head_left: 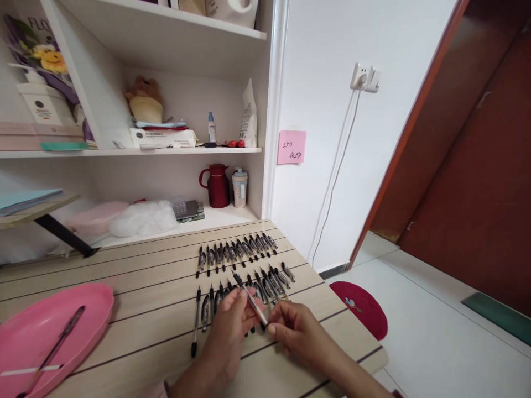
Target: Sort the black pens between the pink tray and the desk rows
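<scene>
L hand [230,331], R hand [295,333] close together, fingertips pinched, maybe touching

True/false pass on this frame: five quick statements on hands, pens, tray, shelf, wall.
1. The left hand and right hand grip the same pen. True.
2. The pink tray holds nothing. False: a dark pen lies in it.
3. Rows of pens lie on the table. True.
4. The jug on the shelf is blue. False: it is red.
5. The sticky note on the wall is pink. True.
</scene>
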The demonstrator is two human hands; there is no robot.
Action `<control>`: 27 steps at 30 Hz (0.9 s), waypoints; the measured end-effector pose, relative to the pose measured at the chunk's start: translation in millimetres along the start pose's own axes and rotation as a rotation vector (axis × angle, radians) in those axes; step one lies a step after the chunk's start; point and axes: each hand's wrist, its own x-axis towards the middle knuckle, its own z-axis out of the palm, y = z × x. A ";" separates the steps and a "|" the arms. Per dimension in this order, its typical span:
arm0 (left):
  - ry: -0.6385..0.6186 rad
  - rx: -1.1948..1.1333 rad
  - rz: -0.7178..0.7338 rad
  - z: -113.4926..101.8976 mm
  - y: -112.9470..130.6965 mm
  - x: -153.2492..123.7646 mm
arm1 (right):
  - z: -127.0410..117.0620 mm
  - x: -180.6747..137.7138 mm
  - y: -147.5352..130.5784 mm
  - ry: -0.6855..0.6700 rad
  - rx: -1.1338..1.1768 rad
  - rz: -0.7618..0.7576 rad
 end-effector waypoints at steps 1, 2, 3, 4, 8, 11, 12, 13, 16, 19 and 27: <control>0.030 -0.028 -0.014 -1.1 1.0 -0.6 | -7.5 4.8 -2.2 -0.026 -0.005 0.018; 0.057 -0.049 -0.029 -2.3 2.3 -1.8 | -18.0 11.4 -4.0 -0.007 -0.039 0.026; 0.075 -0.064 -0.046 -3.2 3.5 -3.6 | -30.2 19.3 -5.0 0.098 -0.124 0.006; 0.076 -0.072 -0.066 -3.8 4.6 -5.6 | -42.8 28.0 -4.8 0.224 -0.254 0.005; -0.014 -0.037 -0.104 -4.3 3.6 -13.2 | -73.5 57.8 7.9 0.461 -0.737 0.096; -0.080 0.024 -0.072 -4.9 -1.0 -14.4 | -71.7 66.2 21.1 0.456 -0.862 0.148; -0.094 0.042 -0.065 -5.3 -2.2 -14.2 | -69.7 66.8 24.4 0.453 -0.878 0.151; -0.104 0.059 -0.062 -5.8 -3.1 -13.8 | -68.0 66.7 26.9 0.450 -0.887 0.150; -0.124 0.095 -0.061 -7.2 -3.8 -13.4 | -68.1 64.7 31.0 0.441 -0.890 0.137; -0.160 0.090 -0.078 -8.9 -3.9 -13.9 | -72.7 61.7 32.7 0.421 -0.859 0.132; -0.228 0.094 -0.098 -9.5 -4.8 -16.8 | -79.7 44.2 17.9 0.444 -0.693 0.099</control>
